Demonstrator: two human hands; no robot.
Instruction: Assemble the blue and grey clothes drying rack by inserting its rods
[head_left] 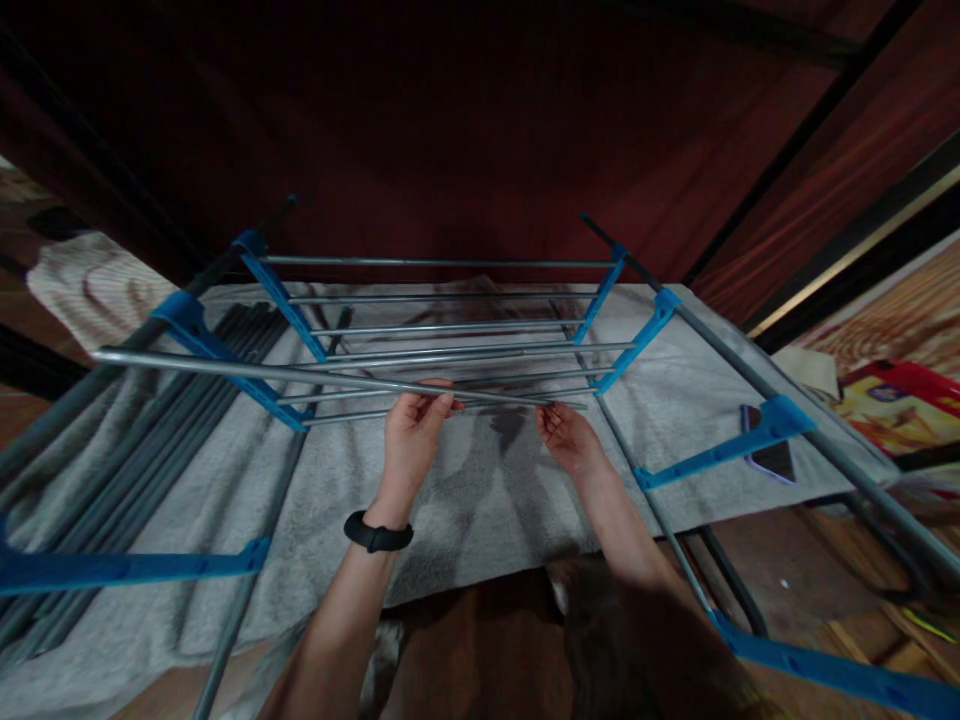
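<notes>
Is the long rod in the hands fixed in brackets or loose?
Loose: the rod lies slanted over the rack, its left end free.

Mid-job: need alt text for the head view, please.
Left hand grips a long loose grey metal rod, right hand at its end, over a grey metal rail rack with blue plastic brackets, a grey towel beneath.

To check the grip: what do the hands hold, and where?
The left hand pinches a loose metal rod right of its middle; the right hand is at its right end, grip unclear.
</notes>
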